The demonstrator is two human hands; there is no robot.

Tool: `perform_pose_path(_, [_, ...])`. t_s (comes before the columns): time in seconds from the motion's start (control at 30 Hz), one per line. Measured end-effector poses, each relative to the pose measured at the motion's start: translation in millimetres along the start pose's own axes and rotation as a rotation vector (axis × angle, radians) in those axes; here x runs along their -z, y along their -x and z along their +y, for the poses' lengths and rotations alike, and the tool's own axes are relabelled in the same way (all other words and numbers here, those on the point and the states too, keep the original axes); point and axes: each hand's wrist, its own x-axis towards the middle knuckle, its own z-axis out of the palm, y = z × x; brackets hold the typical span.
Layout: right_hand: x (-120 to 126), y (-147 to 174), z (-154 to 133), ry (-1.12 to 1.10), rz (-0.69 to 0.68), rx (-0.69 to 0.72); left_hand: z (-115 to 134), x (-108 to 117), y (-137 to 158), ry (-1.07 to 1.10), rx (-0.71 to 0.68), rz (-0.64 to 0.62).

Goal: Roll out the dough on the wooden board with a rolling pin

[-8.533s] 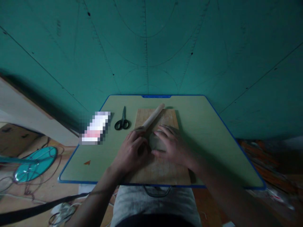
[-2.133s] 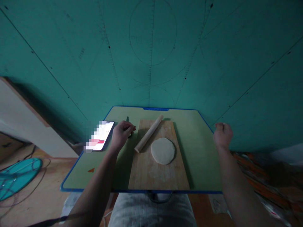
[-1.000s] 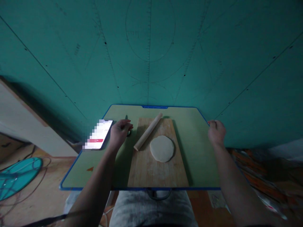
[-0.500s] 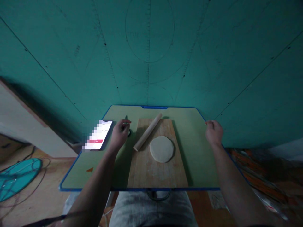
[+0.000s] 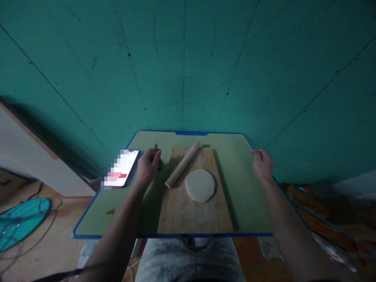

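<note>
Head view: dough disc on the board, hands wide apart

The dough lies flat on the wooden board, right of the rolling pin and apart from it. The pin slants across, its far end past the board's far edge, its near end at the left edge. The board's near edge sits just by that of the table. A wide strip of tabletop runs right of the board, a narrower one left.

The left hand is between phone and board, partly hiding the scissors; the right hand is over the table's right edge. Both hands' fingers are curled; whether the tips press together or pinch anything, I cannot tell.

Count: one dough disc, one pin, one board, one phone, one pair of scissors, one orange scrap near left.
</note>
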Motion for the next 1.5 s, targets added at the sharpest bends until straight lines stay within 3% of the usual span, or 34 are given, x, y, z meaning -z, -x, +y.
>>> perform_pose_path(0.17, [1, 2, -3, -0.004, -0.016, 0.014, -6, -2, -2, 0.064, 0.028, 0.019])
perform_pose_path(0.43, [2, 1, -4, 0.003, -0.047, -0.001, 5, 0, 0, 0.101, 0.11, -0.033])
perform_pose_path(1.03, [1, 3, -6, -0.01, -0.034, 0.022, 15, 2, 4, 0.084, 0.121, -0.023])
perform_pose_path(1.5, [-1, 4, -6, -0.033, -0.05, 0.003, 4, 1, 2, 0.048, 0.101, -0.029])
